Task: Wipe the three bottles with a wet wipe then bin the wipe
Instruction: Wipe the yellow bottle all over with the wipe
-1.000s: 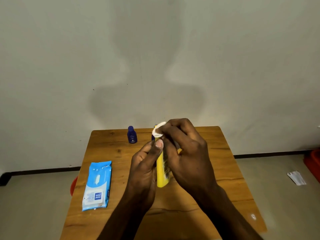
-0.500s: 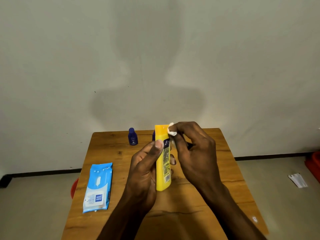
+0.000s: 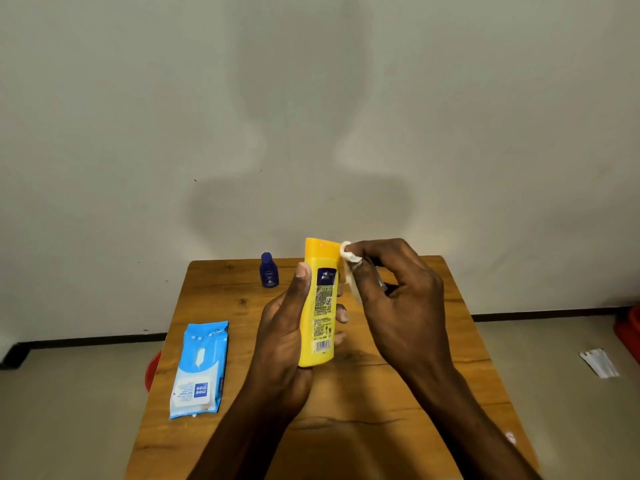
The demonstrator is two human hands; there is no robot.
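The left hand (image 3: pixel 287 327) holds the yellow bottle (image 3: pixel 320 303) upright above the desk (image 3: pixel 433 341), its grip closed around the body, while the right hand (image 3: pixel 401 299) pinches the white wet wipe (image 3: pixel 350 256) against the bottle's upper right edge. A small blue bottle (image 3: pixel 267 270) stands at the far edge of the desk, and the wipes pack (image 3: pixel 201 368) lies flat on the left side

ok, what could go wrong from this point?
1. The left hand holds the yellow bottle above the table by its lower half while the right hand rubs the wipe near its top; it could slip or tip.
2. The small blue bottle stands near the table's far edge; a stray knock might topple it.
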